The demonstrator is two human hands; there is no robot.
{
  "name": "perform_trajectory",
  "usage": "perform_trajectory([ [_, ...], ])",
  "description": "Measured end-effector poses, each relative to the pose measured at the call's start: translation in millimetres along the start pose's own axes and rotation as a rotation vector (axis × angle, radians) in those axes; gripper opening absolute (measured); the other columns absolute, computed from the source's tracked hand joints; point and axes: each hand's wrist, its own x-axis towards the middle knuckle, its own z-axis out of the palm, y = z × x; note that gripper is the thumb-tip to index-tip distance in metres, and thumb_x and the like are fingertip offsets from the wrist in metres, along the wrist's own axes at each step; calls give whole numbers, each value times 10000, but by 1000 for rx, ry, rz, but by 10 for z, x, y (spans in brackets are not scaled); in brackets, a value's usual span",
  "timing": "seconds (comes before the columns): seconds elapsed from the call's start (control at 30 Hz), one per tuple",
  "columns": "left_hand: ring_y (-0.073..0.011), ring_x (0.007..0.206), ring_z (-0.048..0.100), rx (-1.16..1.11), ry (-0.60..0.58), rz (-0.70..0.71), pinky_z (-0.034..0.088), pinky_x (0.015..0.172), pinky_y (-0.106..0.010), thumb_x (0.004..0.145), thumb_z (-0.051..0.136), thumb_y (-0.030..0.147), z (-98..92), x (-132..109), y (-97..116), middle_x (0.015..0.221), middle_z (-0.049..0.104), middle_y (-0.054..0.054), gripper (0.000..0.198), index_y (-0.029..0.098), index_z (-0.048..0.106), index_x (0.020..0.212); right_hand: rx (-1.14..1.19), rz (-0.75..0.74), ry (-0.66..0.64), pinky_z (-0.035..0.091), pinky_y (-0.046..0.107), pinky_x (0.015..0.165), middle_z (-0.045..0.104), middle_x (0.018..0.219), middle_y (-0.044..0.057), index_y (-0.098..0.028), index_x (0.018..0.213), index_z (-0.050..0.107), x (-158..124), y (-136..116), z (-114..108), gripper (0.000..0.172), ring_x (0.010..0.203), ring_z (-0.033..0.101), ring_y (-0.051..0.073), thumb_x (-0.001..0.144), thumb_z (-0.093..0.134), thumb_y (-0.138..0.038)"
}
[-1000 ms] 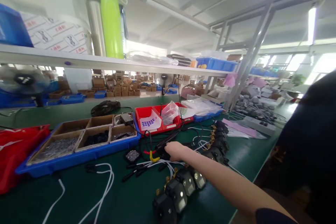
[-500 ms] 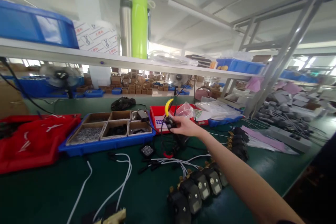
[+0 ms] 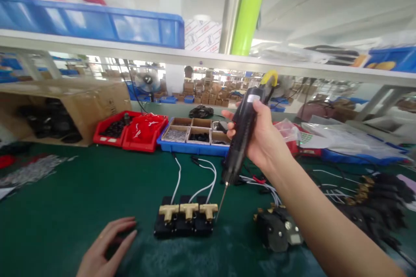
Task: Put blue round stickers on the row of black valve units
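My right hand is wrapped round a black electric screwdriver with a yellow hook at its top. Its long thin bit slants down to beside the rightmost of three black valve units. These units stand in a row, each with a brass tee fitting on top and white cables running back from them. To their left, my left hand is low over the green table, fingers apart and holding nothing. Further right, more black valve units lie near the right forearm, which partly hides them.
A blue tray of small parts in compartments stands at the back. Left of it are red bins and an open cardboard box. A shelf carrying bottles crosses above. Further black brass-fitted units are at right.
The view has swung left. My right hand has brought the screwdriver from the back of the table to the three valve units. My left hand has come into view.
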Motion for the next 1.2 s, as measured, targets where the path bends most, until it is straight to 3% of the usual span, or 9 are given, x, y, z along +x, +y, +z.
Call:
perform_trajectory([
  [0.1,-249,972,695,-54,33,-9,599,800,-329,870,633,526,-54,76,367,1036,724,-29,271,282,742,918,-29,-41,-30,445,199,408,718,826,25,-218,1018,475,-340,118,163,510,450,565,90,775,669,-623],
  [0.2,-217,977,665,-190,-7,76,550,841,-309,909,611,456,-25,226,1031,1055,705,-23,230,279,735,986,-78,-152,-69,378,198,351,709,771,8,-221,1000,473,-535,210,281,479,392,547,94,805,633,-628],
  [0.33,-200,928,634,-514,-413,123,507,827,-296,792,770,458,242,404,1841,1109,692,-19,433,261,677,1167,-57,-204,-107,371,205,352,703,761,-5,-234,980,453,-632,301,445,437,398,555,101,823,612,-611],
  [0.43,-176,768,585,-498,-399,86,428,692,-277,767,806,423,483,441,2088,830,681,-3,272,196,688,861,-36,-199,-114,400,222,369,707,770,7,-233,952,490,-689,311,452,414,443,577,118,796,666,-573],
  [0.63,-166,751,581,-551,-533,124,408,678,-267,793,782,464,558,436,2083,800,688,-1,307,170,710,843,-149,-41,-307,412,252,358,613,572,21,-188,749,579,-812,280,203,590,399,534,131,808,544,-774],
  [0.73,-164,779,597,-478,-651,227,426,708,-260,826,743,450,520,576,1984,833,690,-7,285,173,721,888,-157,-77,-227,321,234,291,623,596,19,-192,720,566,-829,267,105,617,335,476,107,792,537,-804],
  [0.87,-193,852,615,-120,-587,217,437,737,-272,853,706,345,609,776,1844,933,700,-45,180,190,747,934,-167,-140,-134,303,219,286,562,495,-18,-208,718,563,-808,288,21,591,316,462,113,783,552,-795],
  [0.97,-191,772,605,56,-706,254,402,669,-266,862,684,319,735,846,1810,842,691,-54,165,188,784,868,-151,-119,-152,297,213,280,509,431,-40,-206,726,571,-810,382,-11,599,287,431,113,763,569,-804],
  [1.2,-189,785,649,-157,-961,176,445,673,-248,818,684,428,801,1047,1669,854,743,-50,294,165,800,880,-142,-151,-153,303,222,268,547,455,-12,-191,729,612,-839,586,-31,609,290,434,118,755,590,-799],
])
